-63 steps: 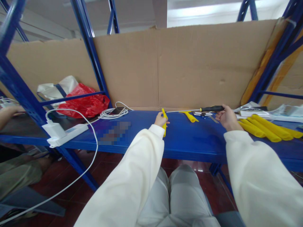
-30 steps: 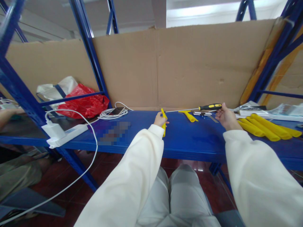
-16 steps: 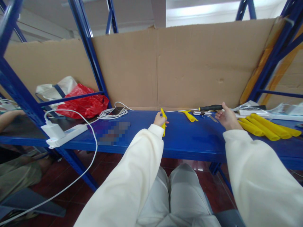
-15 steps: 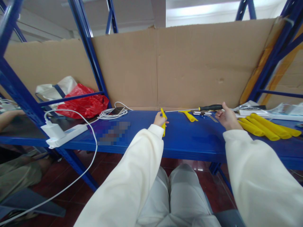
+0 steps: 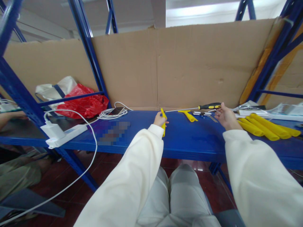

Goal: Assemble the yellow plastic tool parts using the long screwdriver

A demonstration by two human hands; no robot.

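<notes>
My left hand (image 5: 160, 119) is closed around a yellow plastic piece (image 5: 163, 126) that stands roughly upright just above the blue tabletop. My right hand (image 5: 226, 116) grips the butt end of a screwdriver (image 5: 209, 106) with a black and yellow handle. The screwdriver lies nearly level, and its long shaft points left so that the tip meets the upper part of the held piece. Between my hands, a yellow T-shaped part (image 5: 190, 116) rests on the table. Several yellow tubular pieces (image 5: 270, 127) lie side by side to the right of my right hand.
A cardboard panel (image 5: 189, 66) backs the blue table (image 5: 189, 142). On the left are a phone (image 5: 117, 111) on a coiled white cable, a red plastic bag (image 5: 85, 102) and a power strip (image 5: 68, 135) with a hanging cord. Another person's arm (image 5: 11, 116) shows at far left.
The screwdriver handle has turned about its axis, and its yellow markings now show. My right fingers have shifted slightly on it. My left hand stays in place.
</notes>
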